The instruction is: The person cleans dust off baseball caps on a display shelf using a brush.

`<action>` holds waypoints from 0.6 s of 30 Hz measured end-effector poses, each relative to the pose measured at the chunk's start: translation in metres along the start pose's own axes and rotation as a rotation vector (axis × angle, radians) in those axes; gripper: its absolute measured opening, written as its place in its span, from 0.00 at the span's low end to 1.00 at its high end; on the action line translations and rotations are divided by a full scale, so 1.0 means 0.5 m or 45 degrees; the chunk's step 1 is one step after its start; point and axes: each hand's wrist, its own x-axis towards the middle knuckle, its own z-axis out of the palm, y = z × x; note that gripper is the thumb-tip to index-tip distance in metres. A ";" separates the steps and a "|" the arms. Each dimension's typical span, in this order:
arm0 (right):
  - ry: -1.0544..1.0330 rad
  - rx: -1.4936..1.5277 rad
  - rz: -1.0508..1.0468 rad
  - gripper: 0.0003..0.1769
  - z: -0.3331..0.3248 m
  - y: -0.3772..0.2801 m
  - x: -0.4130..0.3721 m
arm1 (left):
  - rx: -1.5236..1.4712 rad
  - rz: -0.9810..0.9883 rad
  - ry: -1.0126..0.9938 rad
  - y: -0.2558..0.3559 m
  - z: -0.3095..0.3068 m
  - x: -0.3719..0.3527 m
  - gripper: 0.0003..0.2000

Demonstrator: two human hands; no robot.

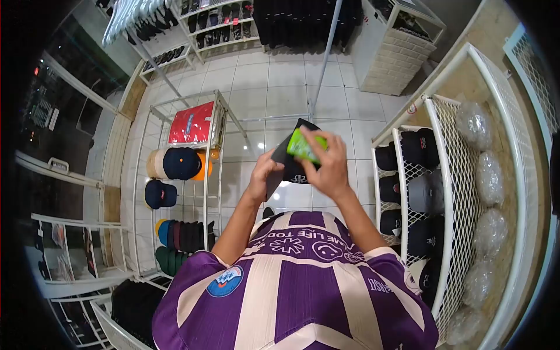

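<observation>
My left hand is closed on the dark grey brim of a cap, held up in front of my chest. The cap's black crown shows a small white emblem low on it. Bent over the cap from the other side, my right hand grips a bright green item with pale markings. This green piece overlaps the crown in this view, and my fingers cover its right part, so I cannot tell its kind.
To the left, a white wire rack bears a red packaged garment and several caps. A mesh shelf with dark caps stands close on the right, plastic-wrapped bundles behind it. Black clothes hang beyond the tiled floor.
</observation>
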 end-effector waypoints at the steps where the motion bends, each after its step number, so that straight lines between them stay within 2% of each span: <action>1: -0.052 0.010 -0.065 0.40 0.002 -0.010 -0.017 | -0.157 -0.006 0.003 -0.004 -0.009 0.016 0.23; 2: -0.215 0.067 -0.138 0.42 0.004 -0.012 -0.036 | -0.204 0.000 -0.009 -0.006 -0.022 0.015 0.20; 3: -0.318 0.105 -0.180 0.41 0.000 -0.022 -0.051 | -0.175 0.116 0.249 -0.065 -0.067 0.041 0.19; 5: -0.153 0.022 -0.159 0.40 0.005 -0.001 -0.039 | -0.041 0.040 0.252 0.037 0.031 0.008 0.17; 6: 0.027 -0.011 -0.029 0.40 0.005 0.012 -0.017 | -0.043 0.036 0.237 0.052 0.043 0.011 0.17; 7: 0.198 -0.041 0.102 0.39 0.007 0.026 0.008 | 0.080 0.045 0.086 0.060 0.051 0.012 0.17; 8: 0.244 0.031 0.148 0.39 0.006 0.042 0.033 | 0.199 0.051 -0.060 0.058 0.056 0.010 0.16; 9: 0.245 0.025 0.151 0.39 0.002 0.036 0.027 | 0.197 0.049 -0.066 0.055 0.058 0.015 0.16; 11: 0.071 -0.033 -0.006 0.40 0.004 0.010 0.012 | -0.034 0.088 -0.111 0.053 0.044 0.036 0.16; 12: -0.063 0.011 -0.113 0.40 0.012 0.006 -0.015 | -0.271 -0.058 -0.026 -0.011 -0.026 0.074 0.15; 13: -0.106 0.080 -0.157 0.41 0.017 -0.004 -0.036 | -0.290 0.008 0.069 0.005 -0.018 0.076 0.13; 15: -0.128 0.041 -0.078 0.39 0.008 0.011 -0.028 | -0.126 -0.059 0.101 0.042 0.044 0.032 0.11; 16: -0.032 0.019 0.029 0.38 0.002 0.017 -0.005 | 0.058 0.066 0.061 0.033 0.046 0.029 0.10; 17: 0.057 -0.005 0.143 0.36 -0.001 0.030 0.022 | 0.099 -0.036 -0.029 0.034 0.044 0.021 0.09; 18: 0.099 0.054 0.230 0.37 0.000 0.048 0.044 | 0.061 -0.060 0.063 0.009 0.034 0.028 0.12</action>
